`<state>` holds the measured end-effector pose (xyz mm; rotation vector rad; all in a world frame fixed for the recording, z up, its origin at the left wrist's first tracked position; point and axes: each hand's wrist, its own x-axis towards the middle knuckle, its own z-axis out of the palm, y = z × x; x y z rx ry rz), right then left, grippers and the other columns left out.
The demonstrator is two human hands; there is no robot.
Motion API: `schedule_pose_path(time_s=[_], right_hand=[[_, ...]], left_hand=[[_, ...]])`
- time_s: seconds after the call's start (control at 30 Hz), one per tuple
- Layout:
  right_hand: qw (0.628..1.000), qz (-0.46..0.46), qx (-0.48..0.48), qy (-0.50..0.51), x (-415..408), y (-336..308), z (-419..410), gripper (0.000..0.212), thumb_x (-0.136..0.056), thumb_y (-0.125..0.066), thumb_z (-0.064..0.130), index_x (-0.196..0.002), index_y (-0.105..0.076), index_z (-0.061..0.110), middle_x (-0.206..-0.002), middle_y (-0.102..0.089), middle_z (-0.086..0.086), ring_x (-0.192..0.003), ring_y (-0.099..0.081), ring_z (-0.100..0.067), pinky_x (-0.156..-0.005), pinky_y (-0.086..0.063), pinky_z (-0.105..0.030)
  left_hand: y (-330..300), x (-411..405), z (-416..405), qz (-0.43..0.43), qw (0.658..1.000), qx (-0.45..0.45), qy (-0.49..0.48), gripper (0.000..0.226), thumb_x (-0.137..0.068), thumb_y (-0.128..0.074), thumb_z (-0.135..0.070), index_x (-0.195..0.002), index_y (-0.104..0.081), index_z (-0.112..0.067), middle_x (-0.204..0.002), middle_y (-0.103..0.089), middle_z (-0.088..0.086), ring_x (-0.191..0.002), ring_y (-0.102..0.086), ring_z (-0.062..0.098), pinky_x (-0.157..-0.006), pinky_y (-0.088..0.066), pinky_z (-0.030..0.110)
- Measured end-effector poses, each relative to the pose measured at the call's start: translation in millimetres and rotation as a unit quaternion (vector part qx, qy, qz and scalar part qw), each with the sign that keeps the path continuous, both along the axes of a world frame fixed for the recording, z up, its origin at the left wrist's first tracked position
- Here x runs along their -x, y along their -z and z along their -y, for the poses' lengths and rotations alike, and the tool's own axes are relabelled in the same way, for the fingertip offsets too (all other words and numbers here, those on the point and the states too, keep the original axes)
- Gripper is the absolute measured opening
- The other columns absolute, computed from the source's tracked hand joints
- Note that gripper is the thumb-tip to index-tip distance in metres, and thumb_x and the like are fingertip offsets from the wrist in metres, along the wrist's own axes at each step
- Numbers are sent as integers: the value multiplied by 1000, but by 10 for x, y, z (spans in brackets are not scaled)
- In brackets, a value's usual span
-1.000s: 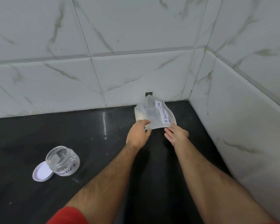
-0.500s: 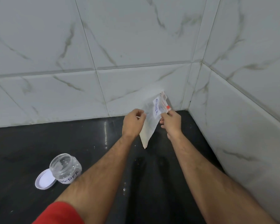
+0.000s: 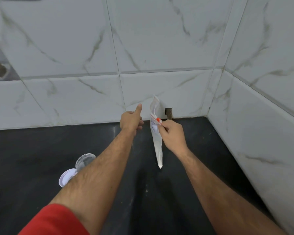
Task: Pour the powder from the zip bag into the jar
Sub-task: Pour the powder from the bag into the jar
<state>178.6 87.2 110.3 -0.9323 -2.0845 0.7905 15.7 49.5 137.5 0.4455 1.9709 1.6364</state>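
Observation:
A clear zip bag (image 3: 157,146) with white powder hangs edge-on above the black counter, its lower corner pointing down. My right hand (image 3: 172,136) pinches its top edge by the red zip slider (image 3: 158,119). My left hand (image 3: 130,122) is just left of the bag, apart from it, with the thumb raised and the fingers loosely curled, holding nothing. The open glass jar (image 3: 84,161) stands at the lower left, partly hidden behind my left forearm. Its white lid (image 3: 66,178) lies beside it on the counter.
The black counter (image 3: 32,150) ends at marble-tiled walls at the back and on the right (image 3: 261,124), forming a corner. A small dark hole (image 3: 168,112) sits in the back wall just behind the bag.
Both hands lifted the bag off the counter. My left hand then let go of it, and the bag now hangs from my right hand alone, turned edge-on.

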Motion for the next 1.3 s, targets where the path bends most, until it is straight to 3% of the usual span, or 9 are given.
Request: schedule_pose_path(time_s=[0.07,0.17,0.37,0.47,0.57,0.8,0.93,1.1,1.3], right_hand=[[999,21,-31,-2,-22,32,175,28,-99,-57,18,-71,-59,14,-65,-51,4,-60,-48,-10,-55,-37,-24],[996,60,-71,7,-24,104,408,29,-100,-56,22,-79,-67,6,-70,-57,-1,-65,-55,-15,-58,-47,-34],[995,79,-59,15,3,150,769,24,-99,-60,29,-92,-74,10,-76,-59,4,-67,-57,-12,-62,-43,-21],[996,-50,78,11,-24,86,886,24,-90,-66,40,-90,-77,18,-73,-63,7,-63,-57,-7,-61,-47,-27],[969,-142,189,70,1,-87,866,47,-94,-56,54,-87,-74,11,-68,-61,4,-59,-54,-10,-58,-47,-27],[949,-26,293,114,261,-496,564,45,-90,-62,55,-91,-63,10,-72,-60,-4,-58,-50,-15,-50,-44,-28],[940,21,314,131,382,-600,511,26,-89,-64,35,-90,-64,9,-74,-63,-6,-55,-51,-15,-54,-47,-28],[952,132,212,176,361,-684,499,19,-75,-57,21,-71,-68,6,-62,-68,-7,-53,-60,-22,-63,-59,-37],[924,227,294,88,461,-816,703,18,-92,-62,24,-87,-63,6,-72,-69,-7,-50,-59,-14,-55,-54,-29]], left_hand=[[-14,40,97,12,1000,-1,21,52,-85,-66,-63,-91,-63,-11,-86,-71,7,-69,-67,19,-60,-52,30],[-76,48,216,4,997,15,70,49,-84,-70,-58,-90,-65,-10,-86,-72,8,-70,-66,19,-63,-54,30],[-110,61,433,-52,988,66,130,19,-87,-72,-23,-82,-73,-5,-73,-70,14,-57,-60,22,-57,-51,29],[-124,99,564,-81,986,67,126,13,-84,-69,-15,-71,-69,-11,-71,-72,13,-54,-63,22,-55,-54,28],[-149,83,683,-114,981,62,146,19,-84,-70,-14,-65,-66,-14,-70,-71,10,-56,-66,20,-54,-57,28],[-249,-86,948,-250,941,59,221,21,-84,-66,-9,-63,-66,-12,-62,-66,2,-62,-72,24,-57,-63,34],[-249,-98,1046,-286,930,63,223,19,-86,-64,-8,-70,-70,0,-65,-69,10,-54,-70,21,-50,-59,26],[-215,28,1110,-294,932,78,196,17,-81,-63,-9,-69,-75,-8,-66,-75,6,-57,-73,22,-65,-64,39],[-251,107,1181,-304,932,83,181,18,-78,-61,-6,-69,-76,-8,-69,-75,7,-67,-72,26,-68,-62,40]])
